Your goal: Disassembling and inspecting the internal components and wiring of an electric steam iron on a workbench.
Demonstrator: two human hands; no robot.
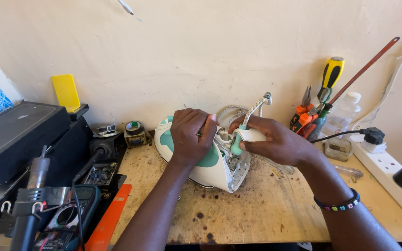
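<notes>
On the wooden surface (pixel 257 209) lies a white-and-green clothes iron (pixel 205 162), tilted. The left hand (pixel 190 135) clamps its body; the right hand (pixel 275 142) pinches the rear cover (pixel 250 135) beside the braided cord (pixel 257 108). Best done steadily, without straining the cord.

Soft, even daylight is filling the scene, with the wall (pixel 201 51) glowing warm cream and no harsh glare showing anywhere. Brightness is leaning toward the right, where the power strip (pixel 387 169) is looking nearly washed out. The hands are casting only faint, diffuse shadows onto the bench (pixel 257 209). The left side is sitting darker around the black box (pixel 15 135). The centre is staying sharp, while the wide lens is bending and slightly softening the edges.
</notes>
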